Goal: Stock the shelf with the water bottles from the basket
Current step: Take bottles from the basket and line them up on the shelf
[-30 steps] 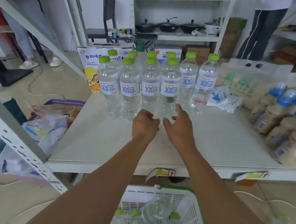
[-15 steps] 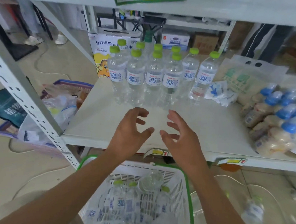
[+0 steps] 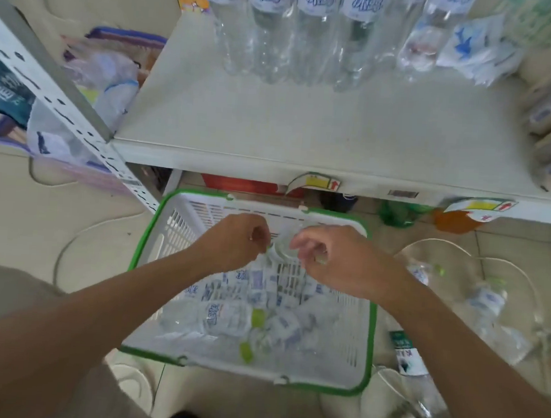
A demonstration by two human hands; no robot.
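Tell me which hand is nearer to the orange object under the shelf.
Right. The right hand is over the basket, lower-left of the orange object; the left hand lies farther left.

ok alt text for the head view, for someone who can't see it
The left hand and right hand reach into a green-rimmed white basket of water bottles on the floor, both curled beside one clear bottle. Above, a row of bottles stands on the white shelf.
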